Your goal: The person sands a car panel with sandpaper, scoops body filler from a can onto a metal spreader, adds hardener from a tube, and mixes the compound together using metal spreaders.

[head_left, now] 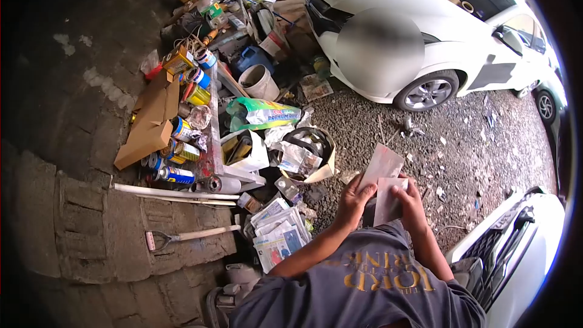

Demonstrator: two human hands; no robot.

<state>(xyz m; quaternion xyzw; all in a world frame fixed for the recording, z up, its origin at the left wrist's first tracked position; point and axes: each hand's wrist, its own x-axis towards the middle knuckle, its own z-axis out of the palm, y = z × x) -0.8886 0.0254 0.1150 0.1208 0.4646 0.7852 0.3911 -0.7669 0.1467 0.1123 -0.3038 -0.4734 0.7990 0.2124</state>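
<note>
My left hand [350,204] is closed on a flat, pale rectangular plate [381,165], with the thumb pressed on its face. A second flat rectangular plate [386,202], greyish and similar in size, is gripped in my right hand [413,204]. The two plates meet and partly overlap in front of my chest, the second lying over the lower part of the first. Their material and exact kind cannot be made out. Both hands are just above my dark printed shirt [376,273], over the gravel.
A white car [473,54] stands ahead on gravel [467,146]. Left are a bench [217,127] with several paint cans [197,94], a cardboard box [149,118], a white bucket [258,82] and newspapers [279,234]. A car bumper [516,255] lies at lower right.
</note>
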